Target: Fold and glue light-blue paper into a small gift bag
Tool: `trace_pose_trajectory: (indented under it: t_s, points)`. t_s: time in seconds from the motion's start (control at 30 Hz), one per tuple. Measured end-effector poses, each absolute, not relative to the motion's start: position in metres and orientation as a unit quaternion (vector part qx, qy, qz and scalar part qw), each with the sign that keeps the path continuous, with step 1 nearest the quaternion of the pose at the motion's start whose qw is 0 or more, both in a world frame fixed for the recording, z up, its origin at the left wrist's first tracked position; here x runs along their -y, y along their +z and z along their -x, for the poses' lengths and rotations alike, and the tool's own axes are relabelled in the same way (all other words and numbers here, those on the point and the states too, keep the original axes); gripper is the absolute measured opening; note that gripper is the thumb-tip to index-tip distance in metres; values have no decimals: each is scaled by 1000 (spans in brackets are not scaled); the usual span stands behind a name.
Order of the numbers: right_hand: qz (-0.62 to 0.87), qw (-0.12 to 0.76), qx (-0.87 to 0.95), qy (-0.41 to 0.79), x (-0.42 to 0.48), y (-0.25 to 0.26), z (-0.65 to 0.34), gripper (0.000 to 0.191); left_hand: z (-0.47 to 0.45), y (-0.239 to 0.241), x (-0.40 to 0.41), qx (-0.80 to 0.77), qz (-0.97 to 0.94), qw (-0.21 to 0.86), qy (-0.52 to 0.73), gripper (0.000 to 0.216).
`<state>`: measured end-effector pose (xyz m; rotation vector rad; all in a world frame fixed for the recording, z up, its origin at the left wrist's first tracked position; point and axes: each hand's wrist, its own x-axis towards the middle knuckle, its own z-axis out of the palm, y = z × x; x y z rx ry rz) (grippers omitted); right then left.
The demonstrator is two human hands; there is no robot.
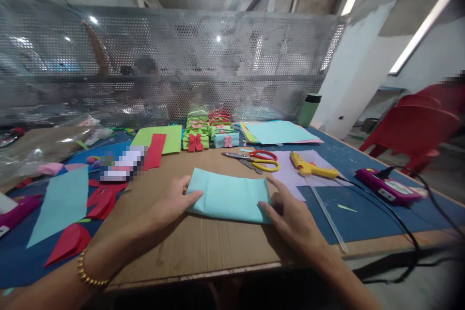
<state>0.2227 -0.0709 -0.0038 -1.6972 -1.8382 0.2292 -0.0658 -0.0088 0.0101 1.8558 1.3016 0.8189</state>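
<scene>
A folded light-blue paper sheet (228,196) lies on a brown cardboard board (189,242) in front of me. My left hand (174,201) presses its left edge with the thumb on top and the fingers at the side. My right hand (288,215) holds the right edge, thumb on the paper and index finger stretched along the edge. Both hands pinch the sheet's ends. A gold bead bracelet (87,271) is on my left wrist.
Behind the sheet lie two pairs of scissors (259,160), a yellow glue gun (312,167) and a clear ruler (327,218). Small paper baskets (209,133), green (160,138), red and blue paper lie around. A purple device (387,186) with a black cable sits right. Mesh screen behind; red chairs (417,123) right.
</scene>
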Motion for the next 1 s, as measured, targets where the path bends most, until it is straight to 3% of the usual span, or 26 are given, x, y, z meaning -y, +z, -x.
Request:
trace_pose_trajectory:
  t_s: [0.07, 0.2, 0.33, 0.6, 1.0]
  points:
    - [657, 290, 692, 73, 68, -7, -221, 66, 63, 6, 2, -539, -722, 308, 306, 54]
    - [690, 219, 688, 57, 67, -8, -217, 59, 61, -2, 7, -574, -745, 222, 259, 78]
    - [703, 169, 690, 47, 66, -7, -215, 54, 60, -5, 15, -570, -773, 171, 220, 71]
    - [714, 148, 683, 51, 62, -6, -216, 49, 60, -4, 11, -596, -768, 170, 163, 66]
    - [718, 200, 661, 91, 67, -7, -218, 52, 63, -14, 10, -610, -751, 173, 182, 72]
